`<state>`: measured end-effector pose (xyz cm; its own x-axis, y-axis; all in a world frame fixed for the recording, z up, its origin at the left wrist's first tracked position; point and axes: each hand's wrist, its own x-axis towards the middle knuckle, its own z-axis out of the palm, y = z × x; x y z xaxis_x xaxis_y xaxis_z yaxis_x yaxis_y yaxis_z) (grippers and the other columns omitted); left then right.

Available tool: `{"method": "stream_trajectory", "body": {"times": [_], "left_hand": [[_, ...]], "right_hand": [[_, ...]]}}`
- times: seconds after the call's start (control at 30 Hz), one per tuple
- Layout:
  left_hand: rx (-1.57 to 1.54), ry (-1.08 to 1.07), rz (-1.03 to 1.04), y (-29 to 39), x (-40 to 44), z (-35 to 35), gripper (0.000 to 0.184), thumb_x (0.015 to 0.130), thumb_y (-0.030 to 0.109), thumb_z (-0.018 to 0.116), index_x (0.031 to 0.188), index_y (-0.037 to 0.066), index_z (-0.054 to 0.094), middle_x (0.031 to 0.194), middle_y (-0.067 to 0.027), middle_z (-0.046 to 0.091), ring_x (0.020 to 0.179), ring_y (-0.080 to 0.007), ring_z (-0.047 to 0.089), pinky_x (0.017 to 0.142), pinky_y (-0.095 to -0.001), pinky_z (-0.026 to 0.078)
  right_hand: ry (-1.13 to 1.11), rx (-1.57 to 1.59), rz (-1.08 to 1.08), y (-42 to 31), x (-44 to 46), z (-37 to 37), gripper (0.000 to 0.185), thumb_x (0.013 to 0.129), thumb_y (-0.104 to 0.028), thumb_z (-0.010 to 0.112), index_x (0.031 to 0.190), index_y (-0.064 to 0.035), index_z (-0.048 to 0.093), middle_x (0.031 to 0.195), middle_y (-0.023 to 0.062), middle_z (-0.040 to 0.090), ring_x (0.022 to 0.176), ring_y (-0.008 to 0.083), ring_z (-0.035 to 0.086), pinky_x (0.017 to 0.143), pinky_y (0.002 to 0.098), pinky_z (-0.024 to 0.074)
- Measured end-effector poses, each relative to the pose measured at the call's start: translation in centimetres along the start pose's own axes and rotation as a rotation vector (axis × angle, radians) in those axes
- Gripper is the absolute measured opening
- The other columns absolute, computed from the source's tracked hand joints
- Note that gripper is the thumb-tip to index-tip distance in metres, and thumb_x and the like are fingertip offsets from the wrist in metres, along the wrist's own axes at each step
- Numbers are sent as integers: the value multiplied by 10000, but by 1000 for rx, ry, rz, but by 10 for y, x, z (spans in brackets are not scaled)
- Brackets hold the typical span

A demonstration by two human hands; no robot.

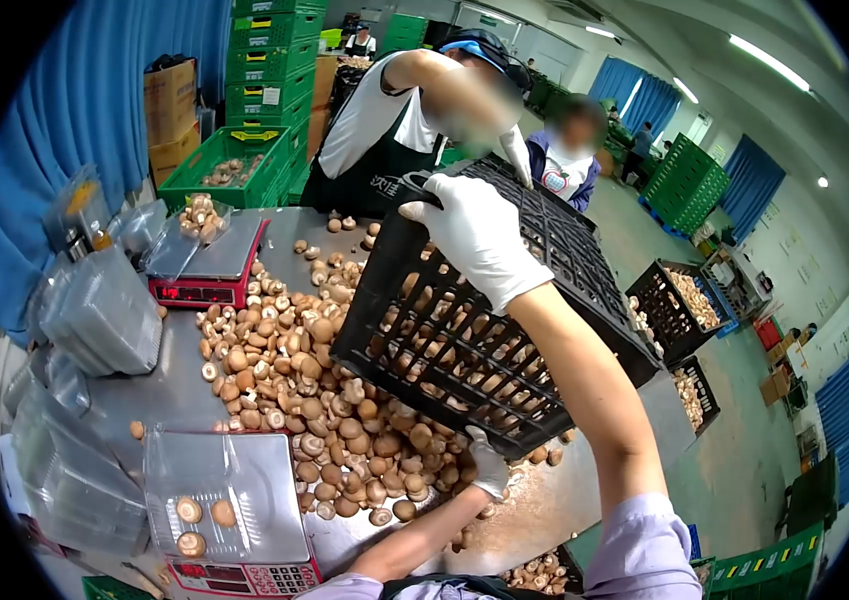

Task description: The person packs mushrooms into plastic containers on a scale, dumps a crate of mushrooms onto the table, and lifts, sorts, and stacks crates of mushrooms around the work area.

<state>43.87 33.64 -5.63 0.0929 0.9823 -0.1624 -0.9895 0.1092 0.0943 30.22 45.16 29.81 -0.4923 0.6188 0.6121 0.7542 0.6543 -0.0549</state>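
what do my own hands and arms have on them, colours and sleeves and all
Your left hand and right hand wear plain white close-fitting gloves that end around the wrists. Pale lavender fabric sleeves stop short of the wrists, leaving the forearms uncovered.

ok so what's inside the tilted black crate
Mushrooms show through the slats of the black crate. Its slatted walls and the right hand cover the rest, so I can't tell how full it is.
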Motion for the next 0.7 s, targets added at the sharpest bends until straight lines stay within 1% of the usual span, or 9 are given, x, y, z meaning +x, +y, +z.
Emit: {"method": "stream_trajectory", "body": {"times": [0.17, 0.2, 0.23, 0.3, 0.37, 0.43, 0.5, 0.63, 0.7], "left_hand": [[40, 5, 1, -1, -7, -3, 588, 949, 502, 295, 1263, 12, 380, 1258, -111, 464, 1115, -218, 492, 984, -380, 406], [48, 6, -1, -1, -8, -4, 595, 947, 507, 293, 1269, 14, 376, 1264, -110, 460, 1123, -219, 486, 990, -381, 398], [58, 5, -1, -1, -10, -6, 601, 945, 513, 291, 1274, 16, 371, 1271, -108, 456, 1130, -220, 481, 996, -383, 391], [83, 5, 1, -1, -12, -9, 615, 941, 524, 287, 1286, 20, 362, 1283, -105, 448, 1145, -222, 470, 1008, -386, 376], [106, 7, 4, -2, -14, -13, 629, 938, 535, 283, 1297, 24, 352, 1296, -102, 441, 1160, -224, 460, 1020, -389, 362], [127, 9, 12, -1, -15, -16, 644, 934, 547, 279, 1309, 28, 343, 1309, -99, 433, 1175, -226, 449, 1032, -392, 347], [151, 5, 18, -1, -16, -18, 658, 930, 558, 274, 1320, 31, 334, 1321, -95, 425, 1190, -229, 438, 1043, -396, 333], [202, -21, 38, 3, -20, -12, 687, 923, 580, 266, 1343, 39, 315, 1347, -89, 410, 1220, -233, 417, 1067, -402, 304], [190, -27, -1, 8, -28, -3, 659, 927, 560, 297, 1348, 53, 319, 1355, -72, 397, 1226, -231, 396, 1071, -392, 284]], "right_hand": [[58, 60, -21, 4, -18, -7, 328, 781, -358, 642, 821, -34, 610, 725, 163, 617, 750, 327, 613, 634, 419, 495], [60, 3, -18, 5, -24, -6, 318, 776, -353, 645, 817, -40, 610, 722, 150, 613, 774, 323, 604, 633, 418, 491], [-28, 10, 27, 1, -29, -6, 334, 774, -358, 656, 879, -41, 644, 774, 147, 619, 772, 307, 608, 662, 398, 485], [-12, -25, 16, -7, -39, -3, 318, 764, -354, 664, 845, -48, 639, 743, 132, 610, 763, 296, 601, 653, 393, 489], [89, 8, 21, -8, -47, -5, 308, 754, -354, 674, 824, -57, 636, 711, 114, 599, 748, 279, 595, 641, 369, 493], [75, 37, 37, -8, -53, -9, 305, 744, -346, 684, 816, -54, 636, 708, 110, 598, 745, 280, 592, 638, 368, 491], [104, 48, -16, -3, -57, -4, 291, 757, -340, 665, 834, -64, 618, 701, 107, 590, 719, 278, 578, 581, 373, 486], [114, 51, -19, -2, -60, -7, 286, 750, -326, 671, 805, -53, 606, 689, 122, 583, 714, 293, 578, 579, 386, 487], [115, 45, -31, -3, -63, -10, 284, 740, -309, 680, 797, -44, 597, 688, 122, 581, 710, 293, 577, 579, 379, 488]]}}
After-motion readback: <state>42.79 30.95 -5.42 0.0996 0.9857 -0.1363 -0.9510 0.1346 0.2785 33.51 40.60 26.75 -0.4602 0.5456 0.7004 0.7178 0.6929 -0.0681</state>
